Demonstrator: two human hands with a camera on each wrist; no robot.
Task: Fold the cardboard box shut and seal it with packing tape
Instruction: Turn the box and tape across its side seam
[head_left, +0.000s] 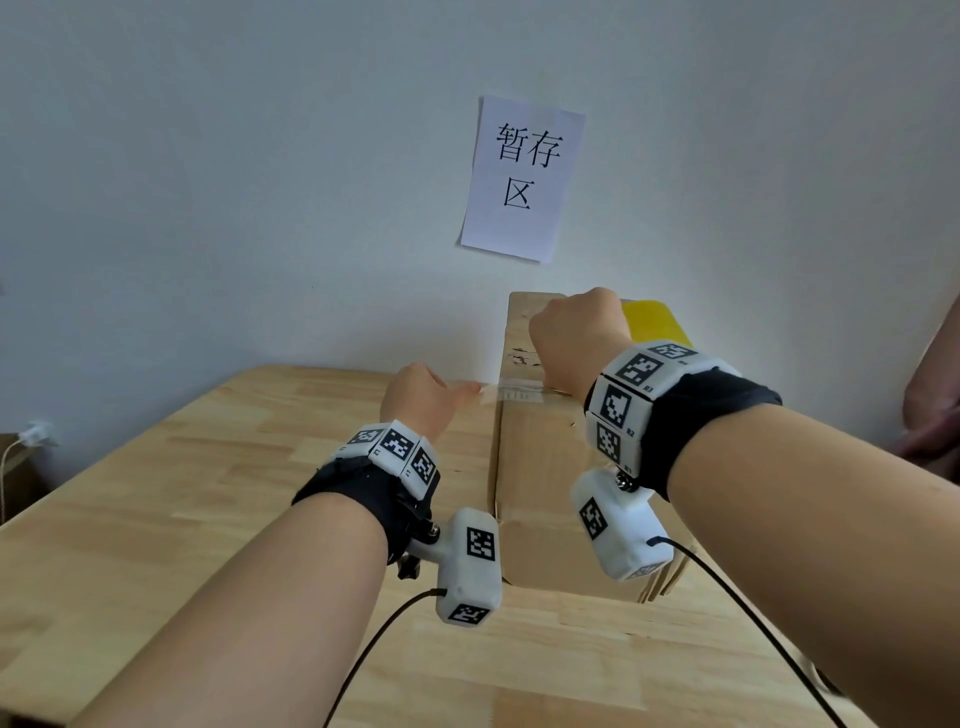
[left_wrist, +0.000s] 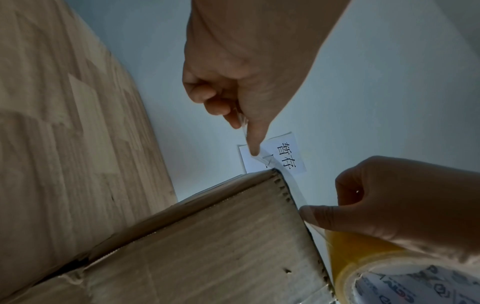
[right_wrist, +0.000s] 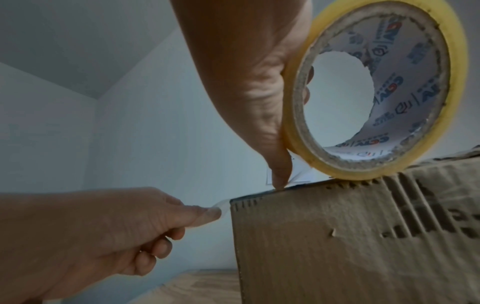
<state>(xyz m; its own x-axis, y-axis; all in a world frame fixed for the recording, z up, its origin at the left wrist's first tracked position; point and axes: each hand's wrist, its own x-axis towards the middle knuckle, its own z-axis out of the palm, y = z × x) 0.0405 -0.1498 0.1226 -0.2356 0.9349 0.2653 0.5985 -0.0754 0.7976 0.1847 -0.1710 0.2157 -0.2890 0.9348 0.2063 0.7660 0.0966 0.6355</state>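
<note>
Right wrist view alone shows right hand (right_wrist: 259, 92) gripping tape roll (right_wrist: 376, 92) (left hand (right_wrist: 103, 226) pinches tape end (right_wrist: 221, 204)).

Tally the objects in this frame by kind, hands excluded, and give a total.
Brown cardboard boxes: 1
Yellowish packing tape rolls: 1
White paper wall signs with black characters: 1
Light wooden tables: 1
Total: 4

Both hands forward, left hand (head_left: 415, 397) pinching with thumb extended, right hand (head_left: 576, 343) curled, gripping.
</note>
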